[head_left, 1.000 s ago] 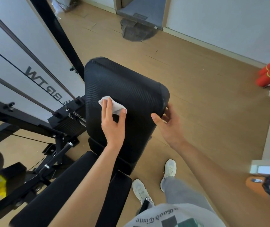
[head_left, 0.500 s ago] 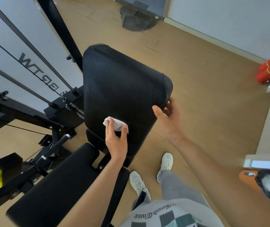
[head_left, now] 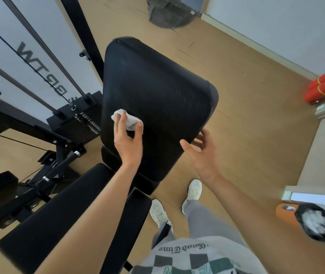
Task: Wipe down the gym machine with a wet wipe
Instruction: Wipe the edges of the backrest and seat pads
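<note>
"Wet wipe (head_left: 127,119): where is it?"

"On the left side of the back pad (head_left: 157,86), about mid-height. The left hand (head_left: 128,143) pinches it between thumb and fingers and presses it to the surface. The right hand (head_left: 201,153) loosely cups the pad's right edge, thumb in front, fingers curled behind."

"How far along?"

"Mid-task, I judge. Only the back pad is being wiped; the seat pad (head_left: 59,214) and frame (head_left: 3,113) remain."

"Any change from half a second ago?"

"The wipe is higher; it was near the pad's bottom."
</note>
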{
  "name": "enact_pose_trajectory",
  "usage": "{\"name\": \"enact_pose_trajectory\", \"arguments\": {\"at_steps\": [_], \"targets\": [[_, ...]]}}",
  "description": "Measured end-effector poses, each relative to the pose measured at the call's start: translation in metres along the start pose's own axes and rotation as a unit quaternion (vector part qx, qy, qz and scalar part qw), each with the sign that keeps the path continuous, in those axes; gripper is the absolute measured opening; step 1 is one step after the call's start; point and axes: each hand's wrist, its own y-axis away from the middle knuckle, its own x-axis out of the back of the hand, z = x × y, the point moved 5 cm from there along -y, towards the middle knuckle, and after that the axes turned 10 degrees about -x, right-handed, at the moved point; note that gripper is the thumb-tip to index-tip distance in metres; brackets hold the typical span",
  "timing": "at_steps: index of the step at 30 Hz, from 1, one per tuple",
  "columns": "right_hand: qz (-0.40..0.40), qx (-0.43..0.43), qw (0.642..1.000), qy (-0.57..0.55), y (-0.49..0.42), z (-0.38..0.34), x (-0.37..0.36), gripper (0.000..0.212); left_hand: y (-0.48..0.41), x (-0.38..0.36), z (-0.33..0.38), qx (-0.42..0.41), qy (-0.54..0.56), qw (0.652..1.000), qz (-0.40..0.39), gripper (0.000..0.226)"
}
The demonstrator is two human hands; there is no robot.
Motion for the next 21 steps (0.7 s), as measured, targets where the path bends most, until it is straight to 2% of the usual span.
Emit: {"name": "enact_pose_trajectory", "arguments": {"at_steps": [5,8,16,21], "targets": [[-0.001,-0.028,0.999,0.030,0.002,0.026,-0.016,0.056,0.069,-0.010,-0.031,0.087,0.002,0.996,-0.036,0.061],[0.001,-0.034,0.999,0.028,0.000,0.030,-0.022,0.055,0.073,-0.008,-0.046,0.127,0.012,0.991,-0.030,0.062],[-0.007,-0.011,0.999,0.041,-0.004,0.033,-0.023,0.054,-0.027,0.020,-0.062,0.086,0.021,0.996,0.023,0.061],[-0.017,-0.010,0.999,0.039,-0.005,0.036,-0.025,0.058,0.005,0.002,-0.042,0.080,0.021,0.996,0.027,0.060]]}}
